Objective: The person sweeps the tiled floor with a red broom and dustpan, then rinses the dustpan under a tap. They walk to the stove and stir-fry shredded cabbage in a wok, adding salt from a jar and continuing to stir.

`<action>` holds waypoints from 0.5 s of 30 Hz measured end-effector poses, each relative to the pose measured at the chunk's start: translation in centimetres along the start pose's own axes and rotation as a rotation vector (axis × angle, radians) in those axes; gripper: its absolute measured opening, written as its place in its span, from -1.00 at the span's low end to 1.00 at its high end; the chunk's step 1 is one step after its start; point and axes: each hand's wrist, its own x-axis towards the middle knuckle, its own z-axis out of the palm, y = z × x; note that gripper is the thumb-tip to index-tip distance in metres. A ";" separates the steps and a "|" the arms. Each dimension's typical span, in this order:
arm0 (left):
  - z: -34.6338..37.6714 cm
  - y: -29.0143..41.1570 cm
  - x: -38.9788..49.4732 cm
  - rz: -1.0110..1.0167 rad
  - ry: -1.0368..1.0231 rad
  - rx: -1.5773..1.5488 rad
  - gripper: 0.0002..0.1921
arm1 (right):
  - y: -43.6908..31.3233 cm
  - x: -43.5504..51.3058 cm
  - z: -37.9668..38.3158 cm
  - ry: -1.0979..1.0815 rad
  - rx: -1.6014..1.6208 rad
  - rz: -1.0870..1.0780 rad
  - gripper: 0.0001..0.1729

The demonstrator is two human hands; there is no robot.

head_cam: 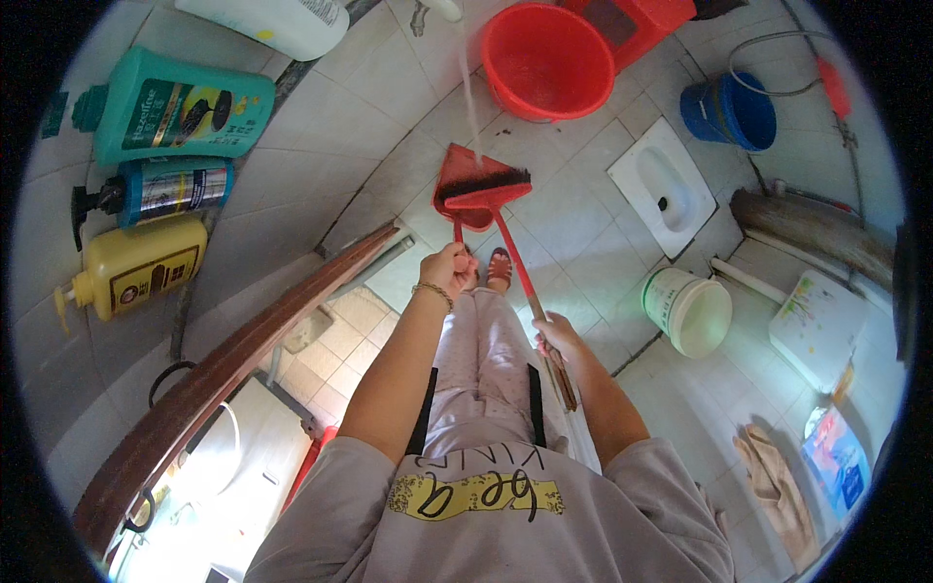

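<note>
My left hand (446, 271) is closed around the handle of a red plastic dustpan (453, 169). A broom with a red head (490, 195) and dark bristles lies across the dustpan's pan. My right hand (560, 335) grips the broom's long handle, whose worn lower part runs back past my wrist. Water (470, 102) streams from a tap (443, 9) at the top and falls onto the pan and bristles. Whether the bristles press on the dustpan cannot be told.
A red basin (548, 62) stands beyond the dustpan. On the right are a squat toilet (663, 188), a blue bucket (729, 113) and a white bucket (686, 312). Bottles, one a green shampoo bottle (186, 106), line the left. A brown door edge (240, 350) runs along my left side.
</note>
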 end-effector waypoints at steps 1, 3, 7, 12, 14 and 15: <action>0.0 0.0 0.1 0.002 0.009 -0.006 -0.83 | 0.0 0.1 0.0 -0.031 0.048 -0.013 -0.59; -0.1 -0.1 0.4 0.014 0.038 -0.024 -0.83 | 0.0 0.2 0.0 -0.049 0.160 -0.088 -0.71; -0.1 -0.4 0.6 0.023 0.049 -0.048 -0.83 | 0.1 0.2 0.5 -0.023 0.110 -0.089 -0.71; -0.3 -0.5 0.6 0.038 0.073 -0.041 -0.82 | -0.4 1.0 0.1 0.010 0.181 -0.234 -0.68; -0.3 -0.4 0.7 0.020 0.061 -0.036 -0.81 | -0.7 1.5 -0.6 0.011 0.234 -0.183 -0.66; -0.2 -0.3 0.7 0.010 0.080 -0.033 -0.81 | -0.8 1.7 -1.0 0.005 0.220 -0.181 -0.64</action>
